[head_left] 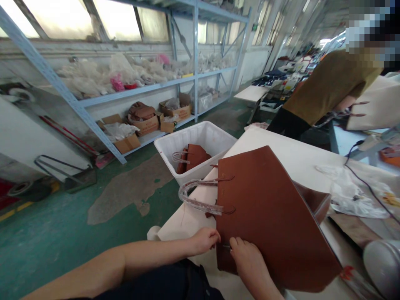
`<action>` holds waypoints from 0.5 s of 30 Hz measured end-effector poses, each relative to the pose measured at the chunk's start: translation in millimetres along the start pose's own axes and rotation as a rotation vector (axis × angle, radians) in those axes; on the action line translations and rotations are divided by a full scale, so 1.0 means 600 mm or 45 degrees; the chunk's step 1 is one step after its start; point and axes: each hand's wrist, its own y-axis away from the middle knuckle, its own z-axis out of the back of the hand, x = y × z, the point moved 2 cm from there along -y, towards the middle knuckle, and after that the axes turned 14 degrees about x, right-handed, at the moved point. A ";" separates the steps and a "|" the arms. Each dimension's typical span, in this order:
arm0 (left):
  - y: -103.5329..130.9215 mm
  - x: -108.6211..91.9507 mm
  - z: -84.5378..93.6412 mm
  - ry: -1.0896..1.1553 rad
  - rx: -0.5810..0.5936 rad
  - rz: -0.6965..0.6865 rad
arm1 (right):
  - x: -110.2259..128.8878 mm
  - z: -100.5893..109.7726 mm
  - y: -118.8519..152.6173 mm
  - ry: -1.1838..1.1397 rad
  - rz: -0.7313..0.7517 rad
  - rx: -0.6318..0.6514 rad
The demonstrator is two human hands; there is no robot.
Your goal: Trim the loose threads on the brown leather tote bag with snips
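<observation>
A large brown leather tote bag [268,212] lies on its side on the white worktable [293,154], its plastic-wrapped handles [196,196] pointing left over the table edge. My left hand [204,240] pinches the bag's near corner at the opening. My right hand [246,254] grips the same edge just beside it, fingers curled over the leather. Both hands touch the bag at its lower left corner.
A white plastic bin [215,137] on the green floor holds another brown bag [193,157]. Blue metal shelving [137,89] with boxes lines the wall. A person in a brown top [328,87] bends over at the far right. Crumpled plastic [353,196] and a cable lie on the table.
</observation>
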 end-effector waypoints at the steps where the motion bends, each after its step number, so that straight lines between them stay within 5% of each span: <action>1: 0.001 -0.003 0.003 -0.005 0.010 -0.004 | -0.001 0.001 -0.002 -0.004 -0.007 0.017; 10: 0.016 -0.036 0.023 -0.185 0.092 -0.042 | -0.001 0.005 -0.023 -0.073 -0.005 0.176; 12: 0.006 -0.036 0.055 -0.234 0.051 -0.017 | -0.010 0.010 -0.028 -0.117 0.010 0.186; 15: -0.030 -0.046 0.150 -0.348 -0.079 0.008 | -0.043 0.043 -0.057 -0.175 -0.025 0.074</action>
